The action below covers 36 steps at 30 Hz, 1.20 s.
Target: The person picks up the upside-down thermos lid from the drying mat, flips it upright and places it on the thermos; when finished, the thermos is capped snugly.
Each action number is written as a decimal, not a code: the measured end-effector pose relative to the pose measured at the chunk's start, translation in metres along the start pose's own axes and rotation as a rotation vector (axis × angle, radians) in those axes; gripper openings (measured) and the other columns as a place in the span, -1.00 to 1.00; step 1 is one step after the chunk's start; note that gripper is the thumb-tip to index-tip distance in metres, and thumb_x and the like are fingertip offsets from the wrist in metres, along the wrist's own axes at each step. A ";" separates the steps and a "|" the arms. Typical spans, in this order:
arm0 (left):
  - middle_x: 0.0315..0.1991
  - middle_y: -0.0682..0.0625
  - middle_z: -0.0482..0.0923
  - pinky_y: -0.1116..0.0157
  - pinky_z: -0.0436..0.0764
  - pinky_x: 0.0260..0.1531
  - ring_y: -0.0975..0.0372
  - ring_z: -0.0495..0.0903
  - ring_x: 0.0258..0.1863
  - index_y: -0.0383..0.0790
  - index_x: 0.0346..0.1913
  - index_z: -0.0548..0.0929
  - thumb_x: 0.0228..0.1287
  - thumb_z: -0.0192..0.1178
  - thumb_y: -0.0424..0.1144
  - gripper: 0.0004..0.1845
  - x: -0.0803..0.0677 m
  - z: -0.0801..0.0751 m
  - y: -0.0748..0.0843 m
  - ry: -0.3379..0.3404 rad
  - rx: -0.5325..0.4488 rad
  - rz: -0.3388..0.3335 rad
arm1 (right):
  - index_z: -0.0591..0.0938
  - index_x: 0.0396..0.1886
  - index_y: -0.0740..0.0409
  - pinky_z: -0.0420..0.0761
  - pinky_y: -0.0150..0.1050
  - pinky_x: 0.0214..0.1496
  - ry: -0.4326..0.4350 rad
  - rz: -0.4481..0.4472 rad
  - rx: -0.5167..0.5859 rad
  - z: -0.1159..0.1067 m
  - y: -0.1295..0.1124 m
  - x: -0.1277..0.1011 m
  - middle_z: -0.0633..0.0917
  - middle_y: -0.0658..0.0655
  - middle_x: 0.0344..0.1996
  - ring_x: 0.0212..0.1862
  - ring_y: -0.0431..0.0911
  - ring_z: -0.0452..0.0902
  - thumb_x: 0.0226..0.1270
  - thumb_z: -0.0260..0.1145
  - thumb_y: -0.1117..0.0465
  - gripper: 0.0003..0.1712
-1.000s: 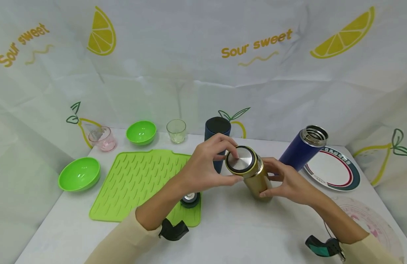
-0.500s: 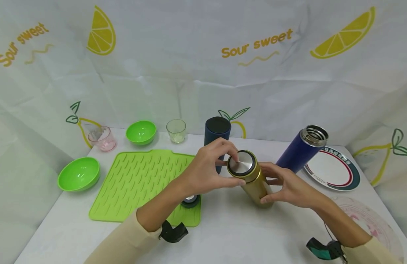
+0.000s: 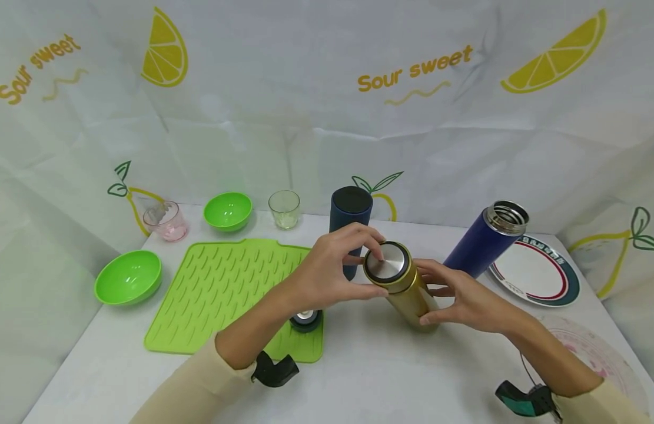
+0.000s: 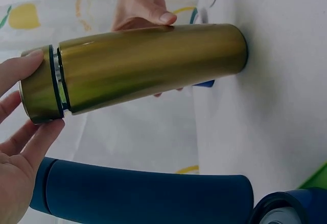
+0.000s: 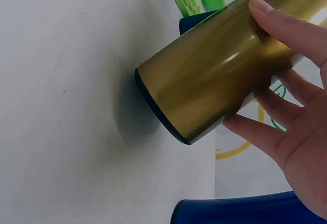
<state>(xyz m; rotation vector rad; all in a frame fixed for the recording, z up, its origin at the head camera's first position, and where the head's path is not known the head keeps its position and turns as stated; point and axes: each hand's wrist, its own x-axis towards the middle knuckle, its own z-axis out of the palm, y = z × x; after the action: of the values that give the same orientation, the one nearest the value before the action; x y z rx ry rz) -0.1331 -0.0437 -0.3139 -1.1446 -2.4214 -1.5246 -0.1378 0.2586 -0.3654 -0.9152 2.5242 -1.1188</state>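
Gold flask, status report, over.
Left hand pinches lid. Right hand grips gold flask. Gap shows under lid. Dark-blue flask close left, open blue flask right.

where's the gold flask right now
In the head view, the gold flask is right of centre, between the left hand at its lid and the gripping right hand, with the open blue flask to its right.
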 end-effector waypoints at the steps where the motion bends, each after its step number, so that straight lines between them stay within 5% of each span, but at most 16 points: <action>1: 0.19 0.00 0.57 0.40 0.73 0.02 0.20 0.62 0.19 -0.14 -0.11 0.63 0.00 0.60 -0.28 -0.60 0.000 0.000 0.000 -0.001 -0.007 0.002 | 0.32 0.52 0.05 0.74 -0.27 0.15 -0.001 0.003 0.000 0.000 0.000 0.000 0.53 0.26 0.40 0.32 -0.19 0.59 0.04 0.65 0.08 0.06; 5: 0.22 -0.03 0.57 0.44 0.73 -0.02 0.18 0.63 0.20 -0.17 -0.12 0.63 0.03 0.57 -0.33 -0.63 -0.001 -0.001 -0.001 -0.014 -0.053 0.003 | 0.30 0.53 0.09 0.75 -0.08 0.15 -0.005 0.013 0.004 0.001 -0.002 0.000 0.50 0.31 0.41 0.30 0.36 0.54 0.06 0.64 0.09 0.06; 17: 0.38 -0.02 0.49 0.43 0.73 -0.01 0.17 0.54 0.37 -0.16 0.00 0.64 0.10 0.53 -0.32 -0.60 -0.001 -0.005 0.001 -0.083 -0.029 0.019 | 0.30 0.53 0.05 0.74 0.02 0.14 -0.015 -0.004 0.015 0.001 0.000 -0.001 0.48 0.31 0.43 0.29 0.39 0.53 0.12 0.60 0.08 0.01; 26: -0.03 0.13 0.60 0.57 0.56 -0.27 0.37 0.59 -0.18 0.01 0.13 0.70 -0.09 0.58 0.22 -0.31 0.003 0.002 0.009 0.066 0.443 0.122 | 0.30 0.53 0.02 0.74 0.02 0.14 -0.026 -0.021 0.014 0.001 0.000 -0.001 0.48 0.30 0.43 0.31 0.37 0.52 0.12 0.60 0.08 0.01; 30: -0.05 0.10 0.63 0.60 0.55 -0.35 0.37 0.60 -0.22 -0.04 0.12 0.74 0.01 0.57 0.09 -0.41 0.004 0.000 0.010 0.025 0.353 0.125 | 0.31 0.53 0.04 0.75 0.02 0.14 -0.024 -0.026 0.017 0.001 -0.001 0.000 0.48 0.30 0.43 0.30 0.36 0.53 0.11 0.61 0.09 0.02; 33: 0.11 0.04 0.64 0.58 0.62 -0.29 0.32 0.63 -0.02 -0.08 0.18 0.72 0.09 0.55 -0.09 -0.45 0.006 -0.005 0.009 -0.069 0.226 0.138 | 0.30 0.53 0.07 0.75 0.01 0.14 -0.027 -0.029 0.011 0.001 -0.003 0.001 0.47 0.32 0.42 0.30 0.38 0.53 0.12 0.60 0.09 0.02; 36: 0.30 0.00 0.59 0.48 0.66 0.02 0.24 0.57 0.27 -0.09 0.26 0.68 0.17 0.49 -0.25 -0.46 0.007 -0.012 0.010 -0.186 0.156 0.163 | 0.31 0.53 0.08 0.75 0.01 0.13 -0.027 -0.026 0.009 0.001 -0.005 0.000 0.47 0.33 0.42 0.29 0.40 0.53 0.13 0.59 0.07 0.00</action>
<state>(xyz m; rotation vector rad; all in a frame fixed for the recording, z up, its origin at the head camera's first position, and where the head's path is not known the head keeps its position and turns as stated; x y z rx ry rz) -0.1365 -0.0473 -0.2972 -1.4669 -2.4352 -1.2092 -0.1357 0.2556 -0.3624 -0.9567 2.4902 -1.1171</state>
